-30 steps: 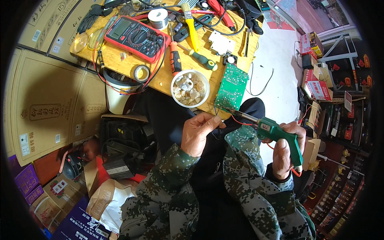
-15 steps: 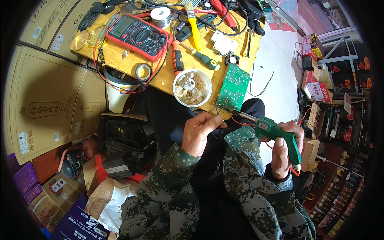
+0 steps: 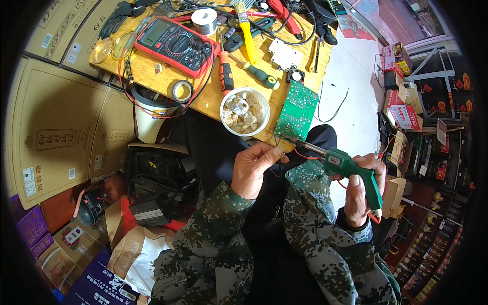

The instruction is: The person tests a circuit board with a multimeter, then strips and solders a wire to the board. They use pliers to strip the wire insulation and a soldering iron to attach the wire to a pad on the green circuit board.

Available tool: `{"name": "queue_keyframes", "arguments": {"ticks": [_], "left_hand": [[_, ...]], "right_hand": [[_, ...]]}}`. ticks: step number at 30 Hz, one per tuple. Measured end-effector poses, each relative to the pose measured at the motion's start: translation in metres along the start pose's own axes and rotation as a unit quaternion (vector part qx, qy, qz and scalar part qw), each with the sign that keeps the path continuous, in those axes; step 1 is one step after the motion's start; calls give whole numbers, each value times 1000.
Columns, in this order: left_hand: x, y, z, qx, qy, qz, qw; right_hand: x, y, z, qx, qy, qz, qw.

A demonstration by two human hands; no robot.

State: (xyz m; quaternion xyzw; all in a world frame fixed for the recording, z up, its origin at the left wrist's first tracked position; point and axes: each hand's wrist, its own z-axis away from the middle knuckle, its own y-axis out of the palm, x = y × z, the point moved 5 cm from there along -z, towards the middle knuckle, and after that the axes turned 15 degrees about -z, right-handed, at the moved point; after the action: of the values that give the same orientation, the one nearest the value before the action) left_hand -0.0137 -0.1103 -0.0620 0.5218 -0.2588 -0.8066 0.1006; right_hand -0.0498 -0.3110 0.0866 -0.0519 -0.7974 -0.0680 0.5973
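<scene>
My left hand (image 3: 250, 170) pinches a thin dark wire (image 3: 275, 140) between thumb and forefinger, at the near edge of a green circuit board (image 3: 297, 112). In my right hand (image 3: 362, 190) is a green pistol-shaped soldering iron (image 3: 351, 168), gripped by its handle. Its metal tip reaches left to the near edge of the board, close to my left fingertips; whether it touches the wire or the board I cannot tell. A red wire (image 3: 306, 157) curves below the tip. Just left of the board stands a white bowl (image 3: 222, 114) of amber lumps (image 3: 249, 120).
On the wooden table (image 3: 206, 101) lie a red multimeter (image 3: 177, 46), a solder spool (image 3: 204, 21), a yellow brush (image 3: 248, 40), screwdrivers (image 3: 225, 73) and a tape roll (image 3: 175, 92). A white bin (image 3: 150, 127) stands below the left edge. Cardboard boxes (image 3: 61, 122) line the left side.
Hardly anything differs. Both hands, the soldering iron and the board stay in place; the dark wire by my left fingertips has shifted slightly.
</scene>
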Motion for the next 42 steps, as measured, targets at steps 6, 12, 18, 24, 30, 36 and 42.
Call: {"name": "queue_keyframes", "arguments": {"ticks": [6, 12, 18, 24, 30, 36, 42], "left_hand": [[0, 0, 0, -1, 4, 4, 1000], [1, -1, 0, -5, 0, -14, 1000], [1, 0, 1, -3, 2, -11, 1000], [1, -1, 2, -4, -9, -16, 1000], [-1, 0, 1, 0, -7, -21, 1000], [-2, 0, 1, 5, -10, -17, 1000], [-2, -1, 1, 10, -10, -28, 1000]], "right_hand": [[-3, -3, 1, -13, 26, -3, 1000], [-4, -3, 2, -27, 28, -30, 999], [-4, -4, 1, -34, 31, -31, 998], [-5, -3, 2, -46, 35, -39, 998], [-5, -6, 1, -23, 27, -41, 999], [-2, -11, 4, -16, 17, -48, 999], [2, -6, 4, 0, -3, -6, 1000]]}}
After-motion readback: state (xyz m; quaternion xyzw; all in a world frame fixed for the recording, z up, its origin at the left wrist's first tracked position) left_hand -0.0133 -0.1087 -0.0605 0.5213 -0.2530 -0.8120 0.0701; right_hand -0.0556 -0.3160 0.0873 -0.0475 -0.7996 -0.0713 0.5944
